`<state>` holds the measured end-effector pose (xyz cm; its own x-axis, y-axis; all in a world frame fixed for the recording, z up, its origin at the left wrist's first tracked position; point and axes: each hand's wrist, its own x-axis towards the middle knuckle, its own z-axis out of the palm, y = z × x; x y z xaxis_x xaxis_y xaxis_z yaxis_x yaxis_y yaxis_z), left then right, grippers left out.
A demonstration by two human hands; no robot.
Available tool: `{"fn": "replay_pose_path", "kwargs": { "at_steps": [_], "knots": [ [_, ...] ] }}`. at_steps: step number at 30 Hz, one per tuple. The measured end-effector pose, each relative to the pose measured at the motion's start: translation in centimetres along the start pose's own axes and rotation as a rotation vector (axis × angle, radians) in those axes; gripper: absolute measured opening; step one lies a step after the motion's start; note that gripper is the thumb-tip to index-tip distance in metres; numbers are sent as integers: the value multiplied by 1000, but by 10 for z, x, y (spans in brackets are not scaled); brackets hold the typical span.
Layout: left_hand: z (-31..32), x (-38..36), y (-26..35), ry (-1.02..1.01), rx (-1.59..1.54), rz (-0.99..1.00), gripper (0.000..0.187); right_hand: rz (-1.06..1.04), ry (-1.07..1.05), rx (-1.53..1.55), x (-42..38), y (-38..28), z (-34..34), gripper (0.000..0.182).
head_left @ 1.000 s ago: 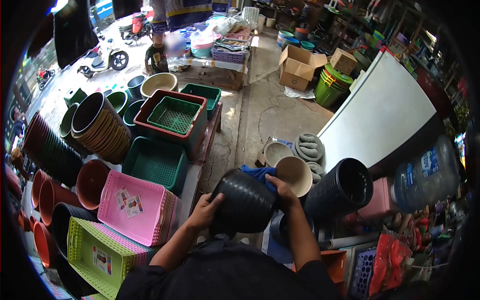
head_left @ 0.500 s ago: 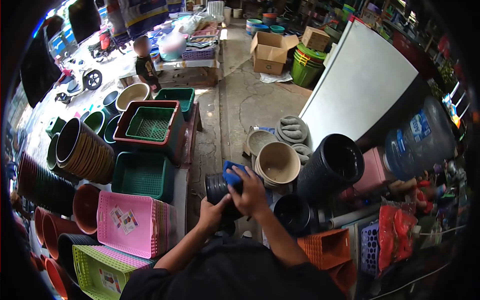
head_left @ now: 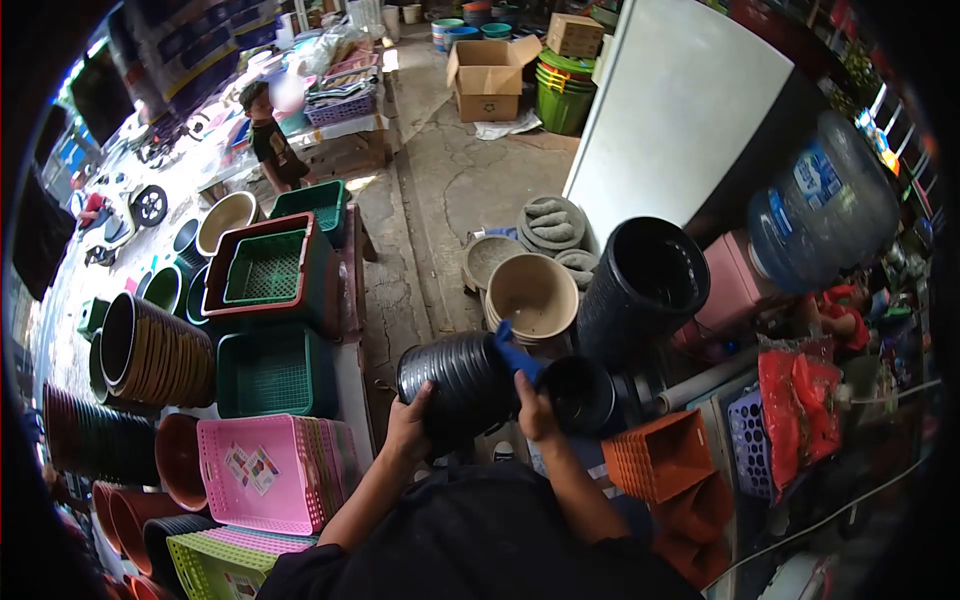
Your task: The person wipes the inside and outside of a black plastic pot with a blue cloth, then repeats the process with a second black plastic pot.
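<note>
In the head view my left hand (head_left: 408, 428) grips a stack of ribbed black plastic pots (head_left: 455, 378) from the near left side. The stack lies tilted in front of my body, its rims toward the left. My right hand (head_left: 538, 408) is closed on a blue cloth (head_left: 514, 352) at the right end of the stack. Part of the cloth sticks up above the fingers. Just right of that hand stands a black bucket (head_left: 578, 394). Beyond it are nested beige pots (head_left: 533, 293).
At left, a low bench bears green baskets (head_left: 275, 370), a brown crate (head_left: 310, 295) and pink baskets (head_left: 255, 475). To the right stand a tall black pot stack (head_left: 655, 270), orange pots (head_left: 660, 455) and a water bottle (head_left: 825, 205). A person (head_left: 275, 145) stands at far left.
The black pot stack has tipped sideways and shows more of its ribbed side. My right hand has moved right and lower with the blue cloth, from the stack's top. The view has shifted.
</note>
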<state>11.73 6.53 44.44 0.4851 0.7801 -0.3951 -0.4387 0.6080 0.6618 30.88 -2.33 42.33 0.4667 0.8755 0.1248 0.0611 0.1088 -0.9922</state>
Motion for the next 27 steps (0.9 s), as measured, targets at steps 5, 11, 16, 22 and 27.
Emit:
{"fn": "replay_pose_path", "kwargs": {
  "at_steps": [5, 11, 16, 22, 27],
  "knots": [
    [4, 18, -13, -4, 62, -61, 47, -6, 46, 34, -43, -2, -23, 45],
    [26, 40, -52, -107, 511, 59, 35, 375, 417, 785, -83, -37, -67, 47],
    [59, 43, -95, -454, 1053, -9, 31, 356, 717, 998, -130, -13, -108, 47],
    [89, 61, -169, -909, 1659, 487, 22, 256, 1037, 861, -151, -36, -130, 44],
    [93, 91, -227, -1273, 2141, 382, 31, 259, 1093, 880, -172, -40, -138, 41]
  ]
}}
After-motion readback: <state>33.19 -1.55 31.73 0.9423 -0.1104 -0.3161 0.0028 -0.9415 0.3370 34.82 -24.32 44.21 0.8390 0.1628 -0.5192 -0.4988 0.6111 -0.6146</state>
